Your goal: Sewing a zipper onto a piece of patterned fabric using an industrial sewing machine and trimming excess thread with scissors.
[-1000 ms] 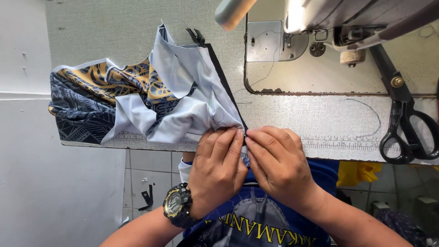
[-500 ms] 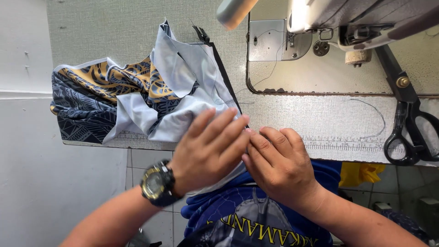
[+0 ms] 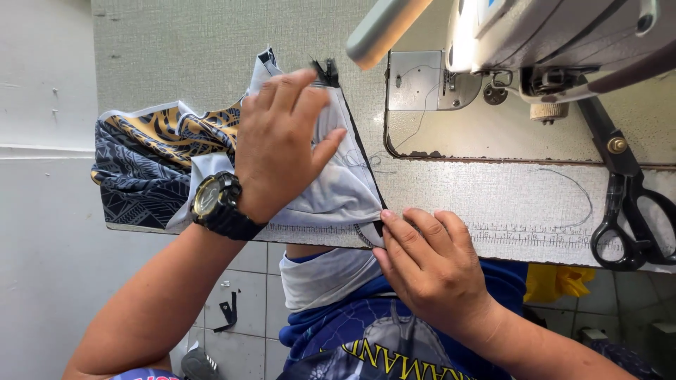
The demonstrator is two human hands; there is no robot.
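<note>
Head view over a sewing table (image 3: 493, 204), grey and speckled, with a printed ruler strip along its near edge. Centre-left of frame: left hand (image 3: 282, 141), fingers spread and flat, palm pressed down on a bunched garment piece (image 3: 331, 190) of pale grey fabric with dark blue and gold patterned panels trailing toward the left edge; not clenched, nothing gripped. On the same wrist, a black wristwatch (image 3: 215, 204). Lower centre: right hand (image 3: 429, 264), fingers curled over the table edge, fingertips pinching the lower corner of the fabric where a black zipper (image 3: 355, 144) runs diagonally from the top of the piece down to that corner (slider end at upper centre). Upper right: sewing machine (image 3: 556, 42), its white head overhanging a metal needle plate (image 3: 415, 81). Right edge: black-handled scissors (image 3: 627, 204) lying on the table, well apart from both hands. Loose thread visible between fabric and machine bed.
</note>
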